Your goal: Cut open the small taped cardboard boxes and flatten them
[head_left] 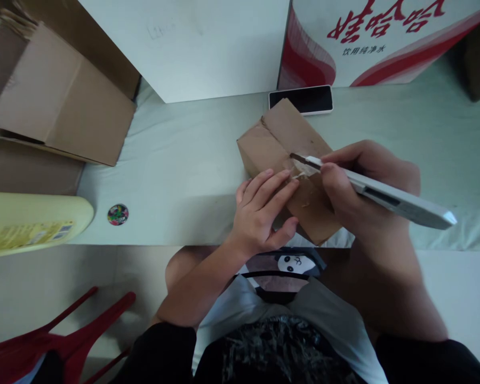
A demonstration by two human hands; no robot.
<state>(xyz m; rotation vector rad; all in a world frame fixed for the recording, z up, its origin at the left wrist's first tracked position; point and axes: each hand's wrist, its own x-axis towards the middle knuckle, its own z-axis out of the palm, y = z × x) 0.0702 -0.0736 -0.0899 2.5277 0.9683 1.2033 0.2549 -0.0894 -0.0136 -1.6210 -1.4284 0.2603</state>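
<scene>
A small brown cardboard box [278, 140] lies on the pale table [184, 170] near its front edge. My left hand [262, 213] rests on the box's near side, fingers pressed down on its top and thumb against its front. My right hand [358, 184] is closed round a white utility knife [384, 193]. The knife's blade tip touches the taped seam on the box top, where a bit of tape is torn up.
A black phone [301, 100] lies behind the box. A red-and-white printed carton [368, 42] and a white panel [192, 48] stand at the back. Open cardboard boxes [60, 101] sit left, a yellow object [32, 221] and a round sticker [118, 214] nearer. Red chair [64, 341] below.
</scene>
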